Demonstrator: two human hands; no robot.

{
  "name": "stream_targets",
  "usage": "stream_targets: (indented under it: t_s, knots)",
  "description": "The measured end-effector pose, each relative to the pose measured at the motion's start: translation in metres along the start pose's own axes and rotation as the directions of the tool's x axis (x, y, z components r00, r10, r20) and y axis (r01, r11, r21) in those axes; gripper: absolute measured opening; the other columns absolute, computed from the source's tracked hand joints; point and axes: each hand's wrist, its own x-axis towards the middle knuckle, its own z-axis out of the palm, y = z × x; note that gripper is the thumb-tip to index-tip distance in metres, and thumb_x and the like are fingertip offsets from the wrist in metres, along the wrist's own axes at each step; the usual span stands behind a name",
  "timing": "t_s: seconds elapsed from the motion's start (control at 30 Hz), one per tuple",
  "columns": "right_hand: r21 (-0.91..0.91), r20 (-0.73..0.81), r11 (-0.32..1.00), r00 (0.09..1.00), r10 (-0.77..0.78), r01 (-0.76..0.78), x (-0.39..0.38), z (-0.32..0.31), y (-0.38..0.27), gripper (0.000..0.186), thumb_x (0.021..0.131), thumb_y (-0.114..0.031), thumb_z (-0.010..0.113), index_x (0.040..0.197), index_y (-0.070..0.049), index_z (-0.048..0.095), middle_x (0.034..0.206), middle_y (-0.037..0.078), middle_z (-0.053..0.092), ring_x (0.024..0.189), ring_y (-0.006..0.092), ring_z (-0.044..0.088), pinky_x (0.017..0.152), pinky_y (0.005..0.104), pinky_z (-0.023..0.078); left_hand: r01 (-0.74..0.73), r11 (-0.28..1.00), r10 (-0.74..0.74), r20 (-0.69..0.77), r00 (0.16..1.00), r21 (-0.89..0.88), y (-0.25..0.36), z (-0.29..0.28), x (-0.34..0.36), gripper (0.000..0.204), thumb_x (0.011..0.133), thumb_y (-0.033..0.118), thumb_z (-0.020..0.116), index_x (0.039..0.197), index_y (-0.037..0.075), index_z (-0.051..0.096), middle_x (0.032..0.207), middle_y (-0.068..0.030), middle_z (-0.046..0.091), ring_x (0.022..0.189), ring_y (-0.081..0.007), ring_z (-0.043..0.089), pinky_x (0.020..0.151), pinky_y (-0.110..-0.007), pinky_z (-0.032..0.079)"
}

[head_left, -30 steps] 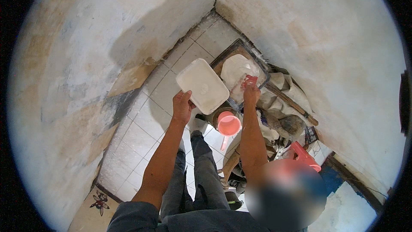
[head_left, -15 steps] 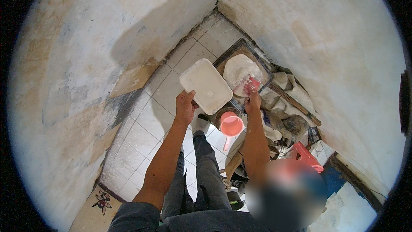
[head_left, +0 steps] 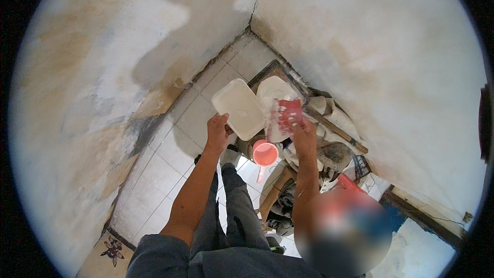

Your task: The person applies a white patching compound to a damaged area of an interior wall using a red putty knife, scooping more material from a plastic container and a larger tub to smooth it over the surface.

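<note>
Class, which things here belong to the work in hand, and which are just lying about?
Apparently in use:
pale shallow tray, in the left hand
red flat scraper, in the right hand
whitish material close by

Apparently lying about:
pink dipper, no hand on it
wooden handle
crumpled pale cloth or sack

On my left I see a stained wall (head_left: 103, 123) with a big shadow (head_left: 203, 15) across it, meeting another wall (head_left: 370, 56) at a cracked corner; white floor tiles (head_left: 163, 175) lie below. To my right a stick (head_left: 337, 130) rests against crumpled cloth (head_left: 340, 118). Nearer me are a partly hidden red thing (head_left: 351, 182) and, low left, a flower decal (head_left: 112, 250)
</note>
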Motion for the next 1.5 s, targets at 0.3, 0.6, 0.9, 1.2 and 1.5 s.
stream_targets:
  t_s: [0.3,0.6,0.9,1.2,1.5]
  knots:
    - [-0.726,0.298,0.496,0.868,-0.398,0.477,-0.052,0.067,-0.133,0.018,0.081,-0.016,0.056,0.084,0.001,0.061,0.079,0.024,0.062,0.075,0.0425,0.061,0.067,0.0478,0.048,-0.077,0.996,0.079,0.043,0.996,-0.047,0.056,0.026,-0.059,0.029,0.089,0.021,0.058,0.108,0.000,0.057,0.096,-0.0119,0.066,0.076,-0.0238,0.070,0.064,-0.037,0.060]
    - [-0.633,0.541,0.326,0.703,-0.462,0.702,-0.089,0.116,-0.217,0.014,0.078,-0.015,0.059,0.081,-0.002,0.060,0.078,0.022,0.061,0.072,0.0425,0.060,0.064,0.0484,0.048,-0.112,0.994,0.112,-0.020,0.994,-0.003,0.143,0.051,-0.135,0.024,0.090,0.018,0.056,0.105,-0.001,0.059,0.095,-0.0119,0.066,0.074,-0.0256,0.069,0.066,-0.038,0.061]
    - [-0.558,0.667,0.219,0.589,-0.457,0.801,-0.121,0.153,-0.263,0.017,0.078,-0.015,0.058,0.090,-0.003,0.062,0.083,0.021,0.061,0.079,0.0414,0.059,0.070,0.0480,0.047,-0.165,0.981,0.166,-0.007,0.986,-0.103,0.203,0.057,-0.173,0.022,0.091,0.019,0.055,0.101,0.000,0.060,0.092,-0.0116,0.066,0.071,-0.0250,0.069,0.063,-0.036,0.060]
    - [-0.528,0.642,0.177,0.527,-0.557,0.831,-0.147,0.161,-0.299,0.015,0.076,-0.012,0.060,0.085,0.000,0.060,0.079,0.021,0.060,0.076,0.0407,0.059,0.068,0.0466,0.048,-0.201,0.974,0.204,0.020,0.979,-0.102,0.236,0.054,-0.193,0.025,0.091,0.021,0.055,0.102,-0.001,0.059,0.095,-0.0128,0.065,0.075,-0.0268,0.069,0.065,-0.037,0.060]
    - [-0.538,0.561,0.223,0.542,-0.626,0.813,-0.158,0.174,-0.312,0.013,0.075,-0.011,0.060,0.079,0.001,0.057,0.078,0.020,0.060,0.073,0.0415,0.059,0.067,0.0469,0.047,-0.228,0.967,0.240,0.108,0.965,-0.114,0.262,0.056,-0.202,0.028,0.091,0.022,0.055,0.105,-0.002,0.057,0.098,-0.0122,0.065,0.076,-0.0262,0.069,0.067,-0.038,0.060]
